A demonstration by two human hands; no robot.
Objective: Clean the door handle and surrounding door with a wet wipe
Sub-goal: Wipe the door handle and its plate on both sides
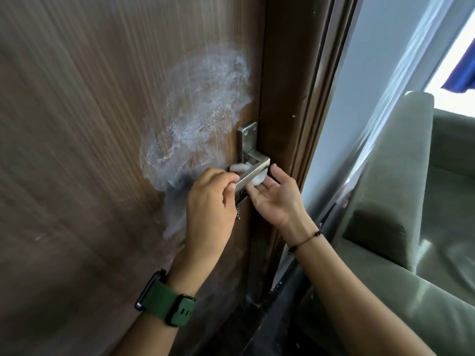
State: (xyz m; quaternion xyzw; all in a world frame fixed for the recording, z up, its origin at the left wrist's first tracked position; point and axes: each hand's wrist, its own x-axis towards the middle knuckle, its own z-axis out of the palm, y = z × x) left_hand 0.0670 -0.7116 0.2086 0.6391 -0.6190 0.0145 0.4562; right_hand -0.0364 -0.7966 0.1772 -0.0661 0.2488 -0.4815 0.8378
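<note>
The wet wipe (253, 176) is wound around the lever of the door handle (257, 167), one white end showing above the bar at about 10 o'clock and a rounded wad bulging below it at 5 o'clock. It looks thin, limp and damp, so it should weigh almost nothing, drape to the squared metal and slide readily; the sensible places to hold it are its two free ends, drawn back and forth around the bar. The left hand (209, 199) has its grip curled at the lever's free end, pinching the wipe against the steel, while the right hand (276, 195) lies palm up under the lever, fingers nearly straight and cupping the wad from below. The handle itself is rigid brushed metal on a tall screwed plate, likely slick once wet. Around it, the brown wood-grain door (102, 150) carries a whitish smear (200, 111) spreading from the handle toward 11 o'clock, so the panel seems only partly done. At 3 o'clock, past the frame, stands a grey-green armchair (401, 201) beside a bright window with a blue curtain (462, 73).
</note>
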